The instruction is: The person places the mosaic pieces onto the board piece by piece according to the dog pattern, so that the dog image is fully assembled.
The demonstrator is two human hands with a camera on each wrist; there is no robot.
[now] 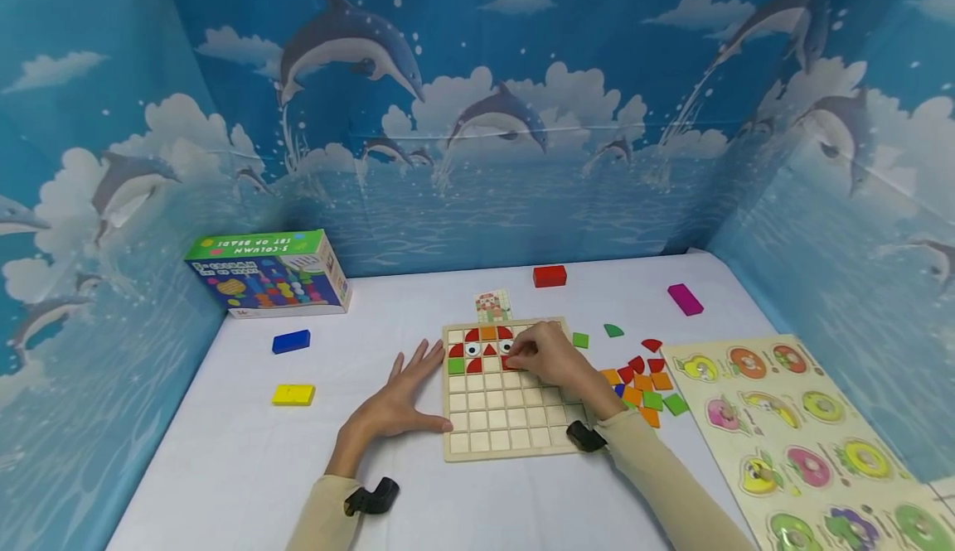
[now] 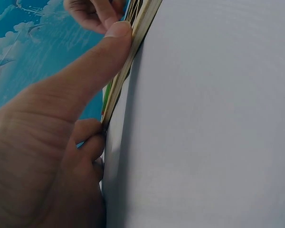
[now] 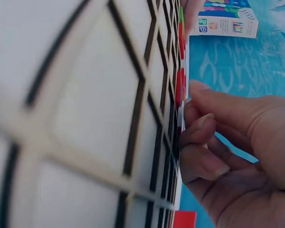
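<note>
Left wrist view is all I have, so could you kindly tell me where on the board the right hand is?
Observer: The right hand has its fingertips at a red tile on the wooden grid board.
Operator: Thank you; are there any loose tiles nearby?
Observer: Yes, most loose tiles lie clustered between that board and the fruit puzzle board.
Operator: Is anything beyond the grid's far edge, please?
Observer: Yes, a small picture card lies there.

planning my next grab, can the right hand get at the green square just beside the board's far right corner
Probably yes: the green square lies uncovered, close to the right hand, and nothing visible blocks the way, though the hand is busy over the board.
</note>
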